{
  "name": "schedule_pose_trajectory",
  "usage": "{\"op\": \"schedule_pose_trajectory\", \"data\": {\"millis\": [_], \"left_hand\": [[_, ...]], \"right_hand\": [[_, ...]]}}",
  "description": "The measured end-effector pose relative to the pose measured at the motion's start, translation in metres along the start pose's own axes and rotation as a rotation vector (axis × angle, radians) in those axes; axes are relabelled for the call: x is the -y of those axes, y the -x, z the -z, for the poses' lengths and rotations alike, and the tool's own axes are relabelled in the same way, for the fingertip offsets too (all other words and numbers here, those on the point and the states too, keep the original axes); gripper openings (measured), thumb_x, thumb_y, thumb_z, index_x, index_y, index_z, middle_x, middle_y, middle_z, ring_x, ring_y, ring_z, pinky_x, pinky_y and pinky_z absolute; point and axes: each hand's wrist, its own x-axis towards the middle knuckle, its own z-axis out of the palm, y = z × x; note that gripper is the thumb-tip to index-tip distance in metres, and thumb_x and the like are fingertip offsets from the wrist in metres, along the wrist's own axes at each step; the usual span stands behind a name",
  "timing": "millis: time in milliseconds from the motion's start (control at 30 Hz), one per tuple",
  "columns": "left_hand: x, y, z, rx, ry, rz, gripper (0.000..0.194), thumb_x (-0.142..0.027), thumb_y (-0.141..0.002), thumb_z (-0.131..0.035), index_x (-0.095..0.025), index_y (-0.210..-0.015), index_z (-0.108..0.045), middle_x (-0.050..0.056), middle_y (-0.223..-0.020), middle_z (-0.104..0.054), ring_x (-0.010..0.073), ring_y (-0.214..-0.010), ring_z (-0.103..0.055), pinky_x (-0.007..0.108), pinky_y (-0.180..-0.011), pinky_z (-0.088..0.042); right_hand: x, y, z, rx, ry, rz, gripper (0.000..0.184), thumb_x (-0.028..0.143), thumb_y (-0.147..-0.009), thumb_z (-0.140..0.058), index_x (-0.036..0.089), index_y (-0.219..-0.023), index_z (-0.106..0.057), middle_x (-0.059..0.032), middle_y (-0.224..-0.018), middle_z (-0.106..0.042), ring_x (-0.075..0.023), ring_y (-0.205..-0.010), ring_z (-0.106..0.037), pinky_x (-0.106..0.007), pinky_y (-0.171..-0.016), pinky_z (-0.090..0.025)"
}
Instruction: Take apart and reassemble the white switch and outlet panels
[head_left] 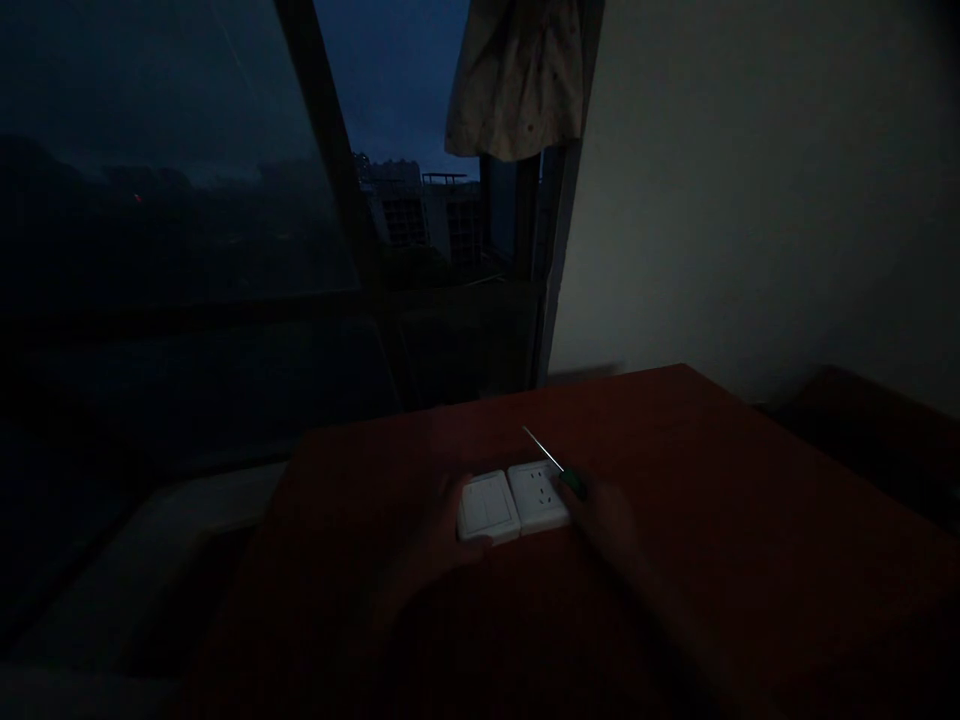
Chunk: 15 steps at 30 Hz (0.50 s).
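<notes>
The room is very dark. Two white wall plates lie side by side on a reddish-brown table [712, 520]: a switch plate [487, 506] on the left and a socket plate [537, 496] on the right. My left hand [435, 550] grips the switch plate at its left and front edge, fingers curled round it. My right hand [607, 520] is closed on a screwdriver [559, 468] with a green handle. Its thin metal shaft points up and to the left, above the socket plate.
A large dark window [187, 200] fills the left, with buildings [427, 215] outside at dusk. A light cloth [517, 80] hangs at the top by the window frame. A pale wall [765, 190] stands behind the table. A pale ledge [180, 520] lies left of the table.
</notes>
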Motion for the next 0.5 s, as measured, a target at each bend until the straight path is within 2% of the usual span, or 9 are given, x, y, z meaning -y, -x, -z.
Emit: {"op": "schedule_pose_trajectory", "data": {"millis": [133,233,333,367,500], "left_hand": [[-0.006,0.002,0.001,0.053,-0.029,0.047,0.088,-0.039,-0.066,-0.073,-0.019,-0.141,-0.032,0.014,-0.143,-0.033,0.0342,-0.13,-0.037,0.045,-0.107,-0.032],[-0.01,0.004,0.004,0.077,-0.045,0.058,0.095,-0.047,-0.066,-0.073,-0.018,-0.145,-0.027,0.015,-0.15,-0.022,0.0367,-0.135,-0.029,0.046,-0.109,-0.03],[-0.012,0.004,0.004,0.072,-0.054,0.024,0.104,-0.049,-0.063,-0.076,-0.019,-0.147,-0.021,0.014,-0.152,-0.018,0.0367,-0.137,-0.025,0.046,-0.111,-0.027],[-0.013,0.004,0.003,0.067,-0.051,0.01,0.105,-0.049,-0.063,-0.076,-0.021,-0.148,-0.021,0.013,-0.152,-0.019,0.0363,-0.137,-0.025,0.047,-0.111,-0.027],[-0.017,0.003,0.001,0.059,-0.022,-0.04,0.093,-0.042,-0.07,-0.073,-0.026,-0.147,-0.023,0.01,-0.151,-0.025,0.0327,-0.137,-0.027,0.046,-0.112,-0.026]], "right_hand": [[0.003,0.005,0.007,-0.022,-0.057,0.004,0.044,0.055,-0.086,-0.044,0.021,-0.102,-0.067,-0.0089,-0.084,-0.073,-0.0224,-0.073,-0.067,-0.028,-0.062,-0.046],[0.003,0.018,0.016,-0.066,-0.145,0.0,0.05,0.053,-0.09,-0.036,0.018,-0.117,-0.06,-0.0101,-0.101,-0.071,-0.0224,-0.086,-0.067,-0.03,-0.072,-0.05],[0.003,0.045,0.022,-0.126,-0.292,-0.065,0.054,0.052,-0.087,-0.041,0.014,-0.122,-0.057,-0.0136,-0.113,-0.067,-0.0263,-0.1,-0.064,-0.036,-0.083,-0.05],[0.003,0.057,0.022,-0.103,-0.32,-0.072,0.054,0.051,-0.085,-0.045,0.014,-0.122,-0.058,-0.0135,-0.114,-0.067,-0.0271,-0.101,-0.064,-0.037,-0.085,-0.05],[0.001,0.105,0.014,-0.049,-0.3,-0.033,0.045,0.047,-0.085,-0.048,0.019,-0.117,-0.063,-0.0114,-0.118,-0.067,-0.0264,-0.104,-0.064,-0.037,-0.091,-0.05]]}}
